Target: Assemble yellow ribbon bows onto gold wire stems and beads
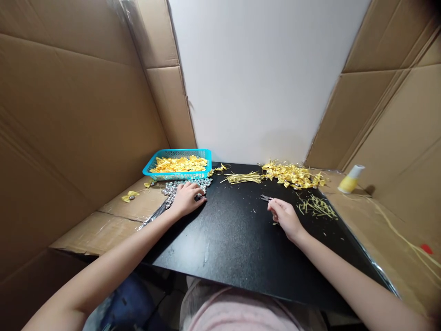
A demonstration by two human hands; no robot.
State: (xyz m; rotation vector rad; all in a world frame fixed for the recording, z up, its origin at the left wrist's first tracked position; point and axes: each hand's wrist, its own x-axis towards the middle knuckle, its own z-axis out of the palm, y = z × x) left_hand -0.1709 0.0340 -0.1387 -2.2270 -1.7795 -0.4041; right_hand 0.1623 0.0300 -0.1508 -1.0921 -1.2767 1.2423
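Observation:
My left hand (187, 198) lies palm down on a heap of small silver beads (179, 186) at the left of the black table (227, 239), its fingers curled over them. My right hand (285, 216) rests on the table to the right, closed round small metal scissors (266, 198) whose tips stick out to the left. A turquoise basket (179, 174) of yellow ribbon bows stands just behind the beads. A bundle of thin yellow strands (243, 177) and a pile of finished yellow bows (292, 174) lie along the far edge.
Yellow trimmings (317, 207) lie right of my right hand. A yellow thread spool (349, 180) stands on the cardboard at the far right, and one loose bow (130, 196) on the cardboard at the left. Cardboard walls close in both sides; a white wall is behind.

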